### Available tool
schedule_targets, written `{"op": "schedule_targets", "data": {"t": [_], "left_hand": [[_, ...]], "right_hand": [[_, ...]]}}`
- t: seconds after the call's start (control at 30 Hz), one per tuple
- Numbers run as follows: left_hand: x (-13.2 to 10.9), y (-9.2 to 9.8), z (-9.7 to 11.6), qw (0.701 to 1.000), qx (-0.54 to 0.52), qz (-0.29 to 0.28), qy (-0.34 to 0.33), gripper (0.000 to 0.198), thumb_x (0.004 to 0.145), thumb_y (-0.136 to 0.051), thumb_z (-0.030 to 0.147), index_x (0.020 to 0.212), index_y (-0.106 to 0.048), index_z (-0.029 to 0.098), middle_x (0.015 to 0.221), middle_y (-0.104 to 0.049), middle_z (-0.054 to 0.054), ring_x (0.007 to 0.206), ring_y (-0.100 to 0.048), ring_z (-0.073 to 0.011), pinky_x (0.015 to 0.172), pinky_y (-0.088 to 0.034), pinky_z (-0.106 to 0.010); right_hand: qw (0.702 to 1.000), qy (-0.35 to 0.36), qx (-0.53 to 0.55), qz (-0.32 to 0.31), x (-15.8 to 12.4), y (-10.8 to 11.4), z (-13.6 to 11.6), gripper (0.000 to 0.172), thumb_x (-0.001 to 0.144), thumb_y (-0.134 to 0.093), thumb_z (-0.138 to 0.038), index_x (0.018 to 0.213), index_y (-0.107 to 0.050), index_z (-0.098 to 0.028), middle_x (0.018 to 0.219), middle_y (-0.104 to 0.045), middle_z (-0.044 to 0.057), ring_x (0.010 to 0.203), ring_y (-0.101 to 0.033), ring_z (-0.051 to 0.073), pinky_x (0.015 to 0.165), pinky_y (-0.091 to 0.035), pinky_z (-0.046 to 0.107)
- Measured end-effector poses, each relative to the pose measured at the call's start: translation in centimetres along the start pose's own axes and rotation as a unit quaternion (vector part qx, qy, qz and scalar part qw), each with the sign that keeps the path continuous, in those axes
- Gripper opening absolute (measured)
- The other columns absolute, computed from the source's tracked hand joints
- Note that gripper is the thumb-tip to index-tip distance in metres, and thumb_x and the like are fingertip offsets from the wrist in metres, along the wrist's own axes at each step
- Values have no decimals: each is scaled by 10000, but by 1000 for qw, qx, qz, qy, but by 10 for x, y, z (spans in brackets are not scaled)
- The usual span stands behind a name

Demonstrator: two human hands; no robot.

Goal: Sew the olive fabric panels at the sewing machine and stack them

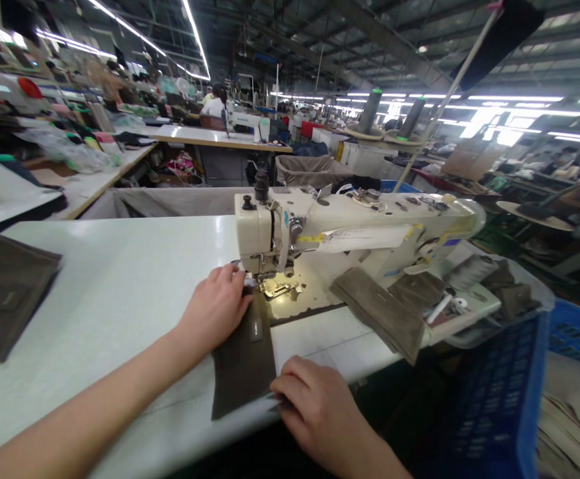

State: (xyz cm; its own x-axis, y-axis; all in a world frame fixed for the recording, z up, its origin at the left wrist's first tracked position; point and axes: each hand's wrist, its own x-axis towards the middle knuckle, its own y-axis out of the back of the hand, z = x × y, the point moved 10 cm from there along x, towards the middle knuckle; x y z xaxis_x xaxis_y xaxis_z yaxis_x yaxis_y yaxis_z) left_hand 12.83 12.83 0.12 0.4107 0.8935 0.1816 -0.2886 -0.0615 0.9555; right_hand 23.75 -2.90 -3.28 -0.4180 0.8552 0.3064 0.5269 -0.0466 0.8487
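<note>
A dark olive fabric piece (244, 362) with a small label lies on the white table (120, 293), its far end under the presser foot (276, 289) of a cream sewing machine (330, 233). My left hand (217, 307) rests on the fabric's upper left edge beside the needle, fingers curled and pressed down. My right hand (314, 407) pinches the fabric's near right corner at the table's front edge.
A stack of olive fabric pieces (5, 293) lies at the far left. More folded pieces (384, 313) sit right of the machine. A blue plastic crate (499, 386) stands at the right. Other workers and machines fill the background.
</note>
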Motion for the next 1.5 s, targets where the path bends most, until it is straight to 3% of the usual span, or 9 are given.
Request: {"op": "schedule_targets", "data": {"t": [0.07,0.17,0.23,0.33,0.53,0.67,0.93,1.13,1.5], "left_hand": [[-33,2,29,995,14,6,-98,263,926,-523,234,1104,-697,151,1225,-665,-194,1139,-599,-377,971,-502,-560],[-98,-13,73,957,-41,-55,-282,268,942,-496,185,1071,-723,246,1146,-734,-79,1006,-688,-246,838,-600,-354],[-130,-14,81,943,-6,-13,-334,345,898,-499,127,1152,-711,226,1193,-752,-76,1065,-705,-257,857,-618,-342],[-154,-13,81,927,46,55,-369,445,884,-470,77,1268,-672,175,1307,-721,-93,1164,-690,-270,902,-625,-346],[-150,7,88,909,61,115,-396,387,1011,-382,136,1187,-725,169,1238,-753,-79,1082,-724,-205,868,-625,-274],[-146,13,93,905,71,125,-401,411,1042,-350,164,1143,-749,172,1192,-770,-80,1043,-736,-196,849,-628,-262],[-137,10,88,905,78,104,-406,406,1033,-363,176,1150,-752,174,1190,-773,-91,1051,-747,-225,822,-654,-295],[-123,0,71,921,43,78,-379,346,1039,-433,242,1226,-716,176,1277,-733,-88,1169,-694,-229,923,-627,-296],[-99,-4,55,925,21,62,-374,351,1042,-456,295,1257,-705,172,1265,-733,-104,1166,-692,-250,966,-616,-347]], "right_hand": [[1000,-1,-5,3,-3,1,-2,255,815,-638,-79,1026,-655,-222,943,-656,24,796,-616,193,627,-379,311],[1000,5,-24,-3,-10,0,-4,334,795,-613,-96,1104,-661,-214,890,-650,34,774,-607,208,615,-373,324],[999,13,-37,-13,-15,-2,-5,384,792,-607,-109,1161,-651,-208,867,-653,37,769,-607,220,615,-374,332],[998,21,-49,-20,-17,-4,-5,408,787,-612,-118,1185,-645,-201,857,-657,38,766,-608,226,622,-378,340],[998,23,-56,-14,-9,-1,-3,316,813,-630,-152,1122,-662,-216,839,-654,23,762,-599,212,617,-355,323],[998,20,-52,-13,-4,-2,0,266,813,-637,-162,1069,-673,-224,837,-650,15,767,-597,205,624,-356,325],[998,7,-56,-34,9,-4,6,298,799,-649,-165,1084,-698,-239,836,-663,5,755,-604,198,629,-372,323],[997,-7,-65,-50,20,-5,15,293,843,-626,-176,1117,-701,-246,868,-676,5,797,-621,202,658,-395,325],[994,1,-88,-64,47,-4,27,305,880,-619,-192,1164,-717,-244,880,-700,13,812,-647,199,671,-415,307]]}}
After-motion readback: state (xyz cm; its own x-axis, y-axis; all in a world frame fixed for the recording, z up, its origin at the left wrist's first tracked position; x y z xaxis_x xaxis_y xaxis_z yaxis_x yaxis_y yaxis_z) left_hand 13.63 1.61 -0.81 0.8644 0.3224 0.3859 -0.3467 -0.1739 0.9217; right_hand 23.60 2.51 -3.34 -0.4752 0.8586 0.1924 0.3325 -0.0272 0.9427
